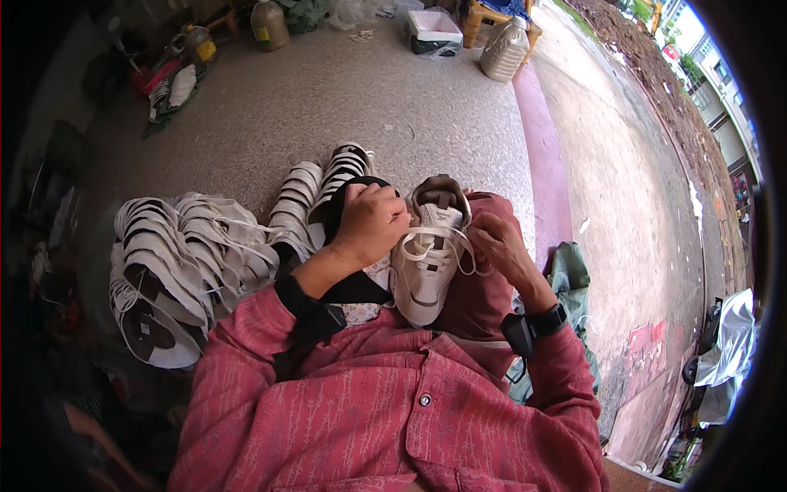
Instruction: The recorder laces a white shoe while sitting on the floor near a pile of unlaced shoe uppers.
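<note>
A pale beige and white sneaker (426,287) rests on my lap, its toe toward me and its dark brown collar away from me. Its cream shoelace (436,233) runs across the tongue between both hands, with a loose loop on the right side. My left hand (373,225) is closed at the shoe's left, fingers curled at the lace. To the right of the shoe, my right hand (502,250) pinches the lace with fingers bent. Black material (348,289) lies on my left leg beneath the left hand.
Nested stacks of white shoe uppers (156,246) stand on the left, with another stack (297,193) ahead. Farther off are a plastic jug (506,51), a white box (434,31) and another jug (269,26). Green cloth (570,275) lies at right. Part of another person (90,430) shows lower left.
</note>
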`<state>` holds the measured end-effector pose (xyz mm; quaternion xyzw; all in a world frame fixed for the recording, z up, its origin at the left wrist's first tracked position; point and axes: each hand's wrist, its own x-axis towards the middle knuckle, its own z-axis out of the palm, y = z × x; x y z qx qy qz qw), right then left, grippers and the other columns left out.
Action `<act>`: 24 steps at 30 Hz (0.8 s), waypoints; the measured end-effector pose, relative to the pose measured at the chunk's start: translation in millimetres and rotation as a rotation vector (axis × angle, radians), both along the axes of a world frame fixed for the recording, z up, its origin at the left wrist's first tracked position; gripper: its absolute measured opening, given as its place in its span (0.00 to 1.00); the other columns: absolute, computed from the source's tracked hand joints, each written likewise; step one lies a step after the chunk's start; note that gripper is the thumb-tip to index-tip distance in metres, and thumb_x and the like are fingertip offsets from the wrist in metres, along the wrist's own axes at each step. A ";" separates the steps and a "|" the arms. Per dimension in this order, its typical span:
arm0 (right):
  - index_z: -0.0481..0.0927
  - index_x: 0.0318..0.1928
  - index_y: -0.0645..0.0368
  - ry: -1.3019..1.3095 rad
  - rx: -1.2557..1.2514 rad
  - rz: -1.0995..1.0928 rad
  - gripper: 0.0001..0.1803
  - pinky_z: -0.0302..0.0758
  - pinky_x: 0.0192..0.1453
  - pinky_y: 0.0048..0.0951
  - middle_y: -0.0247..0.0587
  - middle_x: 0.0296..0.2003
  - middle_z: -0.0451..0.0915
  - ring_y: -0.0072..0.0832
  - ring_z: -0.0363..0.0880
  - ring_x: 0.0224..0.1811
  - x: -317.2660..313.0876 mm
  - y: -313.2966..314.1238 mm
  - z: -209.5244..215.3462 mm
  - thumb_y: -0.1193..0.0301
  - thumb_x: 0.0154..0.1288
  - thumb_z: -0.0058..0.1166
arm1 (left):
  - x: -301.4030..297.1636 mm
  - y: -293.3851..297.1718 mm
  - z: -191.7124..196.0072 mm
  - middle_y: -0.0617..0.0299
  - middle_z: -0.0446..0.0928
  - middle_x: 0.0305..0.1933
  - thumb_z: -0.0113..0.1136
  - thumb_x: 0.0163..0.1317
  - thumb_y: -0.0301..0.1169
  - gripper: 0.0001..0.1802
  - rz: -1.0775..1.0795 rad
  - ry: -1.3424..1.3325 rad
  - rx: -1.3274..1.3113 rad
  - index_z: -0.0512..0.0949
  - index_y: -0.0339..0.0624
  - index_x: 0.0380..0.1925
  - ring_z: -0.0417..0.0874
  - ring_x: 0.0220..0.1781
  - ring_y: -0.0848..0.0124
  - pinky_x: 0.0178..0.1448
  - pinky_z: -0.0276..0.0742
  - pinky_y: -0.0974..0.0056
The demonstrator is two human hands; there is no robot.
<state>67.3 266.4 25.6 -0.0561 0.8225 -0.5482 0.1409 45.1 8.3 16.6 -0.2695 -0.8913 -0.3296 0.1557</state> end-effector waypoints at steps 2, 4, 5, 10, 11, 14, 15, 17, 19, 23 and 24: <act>0.75 0.37 0.64 -0.004 0.009 0.017 0.11 0.72 0.29 0.22 0.32 0.26 0.75 0.18 0.74 0.26 0.2 0.1 1.4 0.68 0.71 0.47 | 2.8 8.9 5.7 0.62 0.72 0.25 0.60 0.54 0.31 0.09 0.054 0.127 -0.057 0.76 0.43 0.17 0.74 0.35 0.63 0.48 0.62 0.57; 0.74 0.34 0.63 -0.013 -0.007 0.005 0.10 0.70 0.28 0.21 0.31 0.25 0.75 0.18 0.74 0.25 0.7 -0.9 3.0 0.69 0.71 0.47 | 5.5 16.0 8.2 0.61 0.73 0.26 0.59 0.53 0.30 0.08 0.070 0.158 -0.068 0.76 0.43 0.17 0.74 0.36 0.62 0.48 0.63 0.57; 0.74 0.34 0.63 -0.013 -0.007 0.006 0.10 0.70 0.28 0.21 0.31 0.25 0.75 0.18 0.74 0.25 1.1 -1.4 3.9 0.69 0.71 0.47 | 6.7 18.7 8.5 0.60 0.73 0.26 0.59 0.52 0.29 0.07 0.088 0.189 -0.079 0.76 0.42 0.17 0.75 0.37 0.61 0.48 0.64 0.56; 0.75 0.34 0.63 -0.022 -0.005 0.030 0.09 0.72 0.30 0.21 0.31 0.25 0.75 0.19 0.75 0.25 0.6 -2.3 6.1 0.70 0.70 0.48 | 5.5 26.6 9.4 0.59 0.74 0.28 0.58 0.52 0.29 0.06 0.083 0.210 -0.161 0.77 0.42 0.19 0.75 0.38 0.59 0.50 0.64 0.56; 0.75 0.34 0.63 -0.021 -0.004 0.029 0.09 0.72 0.30 0.21 0.31 0.25 0.75 0.19 0.75 0.25 -1.5 2.3 4.5 0.70 0.70 0.48 | 5.5 26.3 11.4 0.58 0.75 0.29 0.59 0.54 0.30 0.07 0.059 0.201 -0.198 0.79 0.42 0.20 0.76 0.39 0.58 0.51 0.64 0.56; 0.78 0.35 0.65 0.169 0.169 0.158 0.08 0.73 0.32 0.24 0.33 0.26 0.76 0.21 0.76 0.27 -12.6 12.5 4.6 0.72 0.68 0.50 | -13.7 -3.2 11.9 0.60 0.76 0.32 0.59 0.59 0.33 0.09 -0.155 -0.082 -0.232 0.81 0.41 0.24 0.77 0.42 0.64 0.52 0.66 0.59; 0.80 0.37 0.63 0.340 0.277 0.086 0.07 0.74 0.33 0.29 0.39 0.28 0.78 0.28 0.78 0.28 -14.6 8.9 15.5 0.71 0.65 0.53 | -21.7 -12.7 10.5 0.60 0.76 0.32 0.59 0.59 0.33 0.09 -0.150 -0.078 -0.234 0.81 0.41 0.24 0.77 0.42 0.64 0.52 0.66 0.59; 0.83 0.39 0.60 0.509 0.383 0.006 0.08 0.75 0.35 0.33 0.44 0.30 0.80 0.36 0.81 0.30 -20.8 2.3 31.3 0.71 0.62 0.55 | -34.9 -24.6 11.1 0.60 0.80 0.35 0.60 0.61 0.39 0.12 -0.227 -0.530 0.127 0.83 0.43 0.29 0.81 0.42 0.63 0.52 0.71 0.58; 0.84 0.41 0.57 0.429 0.349 0.094 0.09 0.76 0.38 0.35 0.45 0.34 0.82 0.40 0.82 0.33 -28.2 -5.4 41.5 0.70 0.61 0.57 | -38.5 -26.8 14.3 0.62 0.78 0.41 0.61 0.62 0.39 0.12 -0.260 -0.571 0.171 0.82 0.43 0.35 0.80 0.44 0.67 0.51 0.74 0.59; 0.83 0.42 0.63 0.355 0.259 0.285 0.09 0.76 0.40 0.28 0.40 0.34 0.81 0.26 0.80 0.35 -30.4 -41.8 50.7 0.75 0.62 0.59 | -46.7 -28.3 14.0 0.66 0.72 0.44 0.67 0.57 0.32 0.11 -0.498 -0.528 0.182 0.79 0.43 0.38 0.72 0.46 0.74 0.51 0.69 0.66; 0.85 0.37 0.60 0.337 0.151 0.298 0.08 0.76 0.38 0.34 0.45 0.33 0.83 0.37 0.82 0.32 -38.7 -46.4 33.4 0.72 0.57 0.60 | -49.1 -25.7 16.1 0.67 0.71 0.44 0.69 0.54 0.31 0.13 -0.517 -0.563 0.129 0.79 0.44 0.38 0.71 0.45 0.74 0.51 0.69 0.66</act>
